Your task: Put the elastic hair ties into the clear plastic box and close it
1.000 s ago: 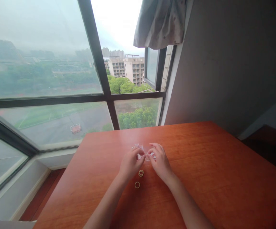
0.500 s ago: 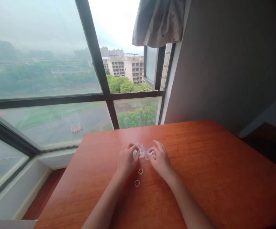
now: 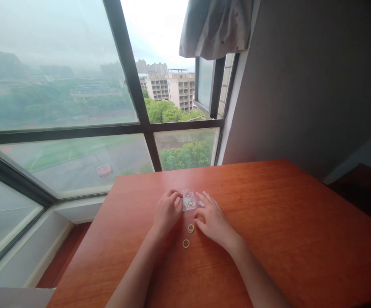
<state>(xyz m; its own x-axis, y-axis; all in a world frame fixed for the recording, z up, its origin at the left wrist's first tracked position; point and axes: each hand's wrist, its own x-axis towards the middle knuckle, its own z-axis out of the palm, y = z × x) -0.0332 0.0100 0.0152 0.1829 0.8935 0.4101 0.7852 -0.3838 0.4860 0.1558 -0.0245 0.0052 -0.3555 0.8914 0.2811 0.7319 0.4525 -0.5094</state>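
1 box lies toward the far edge of the table; whether left hand pinches it, I cannot tell; right hand is spread. Probably light, stiff, brittle: hold its sides.

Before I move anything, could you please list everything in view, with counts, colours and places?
Flat wooden table: one, reddish, beside the window.
Flat plastic case: one, transparent, between the hands, ring shapes inside.
Small round rings: two overlapping, one apart, pale yellow, nearer than the case.
Glass window: several panes, dark frame, across left and centre.
Hanging fabric curtain: one, greyish, upper centre.
Plain wall: one, grey, right.
Leafy trees: several, green, outside.
Blocky buildings: several, beige, outside.
Floor: one patch, dark red, lower left.
Dim shape: one, dark, far right, unclear.
Bare left hand: one, at the case's left edge.
Bare right hand: one, fingers spread, right of the case.
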